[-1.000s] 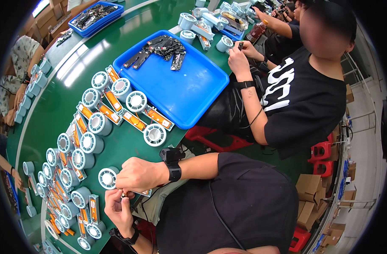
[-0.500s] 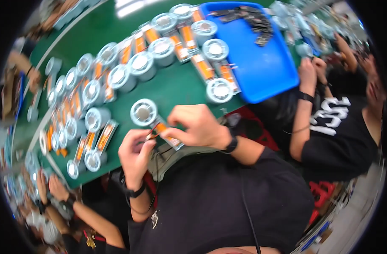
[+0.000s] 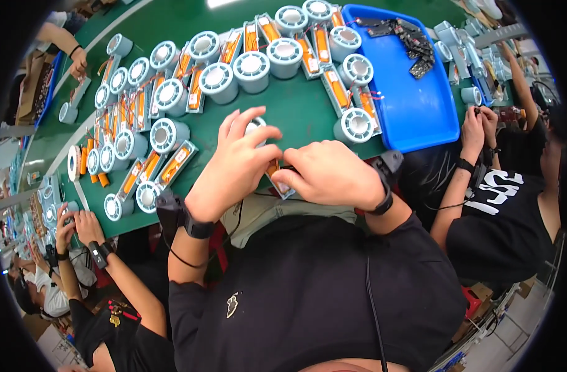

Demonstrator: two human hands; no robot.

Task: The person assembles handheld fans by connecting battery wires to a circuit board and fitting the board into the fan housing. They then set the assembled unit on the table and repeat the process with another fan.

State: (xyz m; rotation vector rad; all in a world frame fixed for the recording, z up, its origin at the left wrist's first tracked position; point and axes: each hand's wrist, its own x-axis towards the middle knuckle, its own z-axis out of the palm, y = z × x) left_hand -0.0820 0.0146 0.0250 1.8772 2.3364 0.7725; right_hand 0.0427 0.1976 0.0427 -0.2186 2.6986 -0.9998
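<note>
A light-blue fan-like unit, with a round head and an orange battery in its handle, is at the table's near edge in front of me. My left hand is over it, fingers spread around the head and hiding most of it. I cannot tell whether they touch it. My right hand is at the handle from the right, fingers curled and thumb pressed towards them. A small dark bit shows between that thumb and forefinger, too hidden to name. The handle's lower end sticks out below both hands.
Several similar units stand in rows across the green table. A blue tray at the right holds black parts. Loose orange batteries and a white roll lie at the left. Co-workers' hands are on both sides.
My left hand has left its pinch on the red wires beside the handle; it has moved up over the unit's head, fingers spread. My right hand stays at the handle. The view has shifted.
</note>
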